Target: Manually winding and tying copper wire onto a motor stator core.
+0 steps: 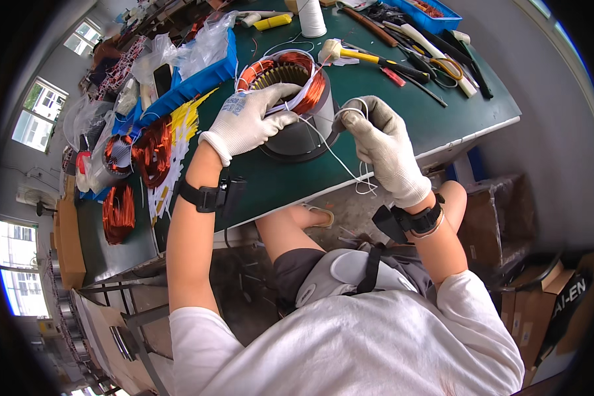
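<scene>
A motor stator (315, 92) with orange-red copper windings sits tilted on a dark grey round stand (297, 146) near the table's front edge. My left hand (247, 123), in a white knit glove, grips the stator's near left rim, thumb and fingers over the white-edged windings. From that rim a white cord (323, 140) runs right and hangs down in loose loops. My right hand (383, 142), gloved too, is raised just right of the stand with its fingers pinched on the cord, a loop standing above the fingertips. The exact grip point is partly hidden by the fingers.
Behind the stator stand a white thread spool (311, 20) and a yellow-handled mallet (363, 55). Various hand tools (435, 56) crowd the back right. On the left are a blue tray (208, 72) with plastic bags, copper coils (153, 153), and yellow and white strips (185, 122).
</scene>
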A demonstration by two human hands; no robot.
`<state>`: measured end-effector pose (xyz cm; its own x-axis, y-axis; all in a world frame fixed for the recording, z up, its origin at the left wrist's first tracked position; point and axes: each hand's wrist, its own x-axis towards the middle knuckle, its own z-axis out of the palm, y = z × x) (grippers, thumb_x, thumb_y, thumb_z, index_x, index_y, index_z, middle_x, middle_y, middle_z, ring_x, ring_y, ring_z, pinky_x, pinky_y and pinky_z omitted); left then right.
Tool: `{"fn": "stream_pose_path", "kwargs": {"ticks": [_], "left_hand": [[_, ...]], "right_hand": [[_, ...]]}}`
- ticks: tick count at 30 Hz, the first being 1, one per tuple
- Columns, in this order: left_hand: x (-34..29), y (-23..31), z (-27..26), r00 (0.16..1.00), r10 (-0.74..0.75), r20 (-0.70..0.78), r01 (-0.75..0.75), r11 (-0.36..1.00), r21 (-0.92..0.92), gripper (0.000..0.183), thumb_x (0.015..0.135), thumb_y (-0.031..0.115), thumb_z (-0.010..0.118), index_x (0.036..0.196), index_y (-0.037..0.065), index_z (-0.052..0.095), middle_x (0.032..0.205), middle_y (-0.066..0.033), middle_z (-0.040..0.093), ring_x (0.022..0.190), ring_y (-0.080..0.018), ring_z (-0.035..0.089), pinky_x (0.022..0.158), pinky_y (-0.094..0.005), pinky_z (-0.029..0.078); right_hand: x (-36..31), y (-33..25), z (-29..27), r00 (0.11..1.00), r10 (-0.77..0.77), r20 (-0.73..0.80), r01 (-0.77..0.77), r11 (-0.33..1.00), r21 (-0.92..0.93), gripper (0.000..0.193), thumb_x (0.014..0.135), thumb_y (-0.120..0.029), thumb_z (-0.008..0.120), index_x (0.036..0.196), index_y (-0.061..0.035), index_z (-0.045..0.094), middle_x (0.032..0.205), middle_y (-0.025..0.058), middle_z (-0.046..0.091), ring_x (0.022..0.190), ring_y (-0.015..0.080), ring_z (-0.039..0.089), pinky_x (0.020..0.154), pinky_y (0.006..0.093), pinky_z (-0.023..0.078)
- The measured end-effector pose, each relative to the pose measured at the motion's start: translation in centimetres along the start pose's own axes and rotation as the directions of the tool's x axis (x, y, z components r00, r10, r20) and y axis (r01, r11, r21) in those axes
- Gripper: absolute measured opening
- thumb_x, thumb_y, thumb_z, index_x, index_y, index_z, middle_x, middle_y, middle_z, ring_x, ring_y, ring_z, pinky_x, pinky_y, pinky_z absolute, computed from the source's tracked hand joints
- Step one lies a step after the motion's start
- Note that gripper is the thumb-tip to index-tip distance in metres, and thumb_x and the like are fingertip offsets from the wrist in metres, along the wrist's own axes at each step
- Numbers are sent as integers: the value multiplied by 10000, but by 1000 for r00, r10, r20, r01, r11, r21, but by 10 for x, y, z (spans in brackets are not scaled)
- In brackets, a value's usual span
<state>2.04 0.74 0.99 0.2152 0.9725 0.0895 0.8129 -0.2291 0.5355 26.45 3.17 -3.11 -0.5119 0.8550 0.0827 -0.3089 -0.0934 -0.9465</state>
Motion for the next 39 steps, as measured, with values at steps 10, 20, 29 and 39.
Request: {"fn": "stream_pose_path", "kwargs": {"ticks": [10, 20, 29, 39], "left_hand": [[-1, -3, 1, 998, 42, -41, -41, 999, 25, 448, 891, 255, 711, 1255, 11, 620, 1162, -163, 697, 1038, -245, 689, 913, -325, 518], [-2, -10, -1, 998, -57, 28, 62, 964, -258, 452, 892, 139, 725, 1282, -54, 599, 1145, -91, 689, 1016, -118, 614, 933, -273, 480], [1, -5, -4, 997, -50, 63, 57, 990, -129, 467, 892, 152, 700, 1314, -11, 585, 1234, -131, 675, 1081, -167, 644, 969, -301, 476], [-3, 8, -16, 979, 185, -82, -58, 644, 763, 658, 843, 552, 654, 1328, 113, 585, 1319, -132, 612, 1368, -307, 410, 1182, -490, 161]], "right_hand": [[30, 36, 7, 962, -242, -123, 158, 868, -470, 298, 791, -108, 731, 1030, 37, 627, 870, 116, 665, 779, 155, 634, 719, 295, 511], [5, 42, 5, 856, -517, 27, 328, 502, -800, 106, 797, -167, 700, 864, -85, 696, 783, 154, 660, 736, 328, 666, 643, 389, 524], [15, 34, 26, 887, -349, 301, 378, 175, -909, 159, 890, -142, 568, 1016, -114, 661, 861, 155, 650, 815, 315, 679, 696, 422, 536], [34, -40, 22, 929, -324, 177, 318, 459, -829, 237, 792, -125, 712, 1013, -54, 666, 882, 125, 679, 854, 301, 669, 762, 392, 530]]}}
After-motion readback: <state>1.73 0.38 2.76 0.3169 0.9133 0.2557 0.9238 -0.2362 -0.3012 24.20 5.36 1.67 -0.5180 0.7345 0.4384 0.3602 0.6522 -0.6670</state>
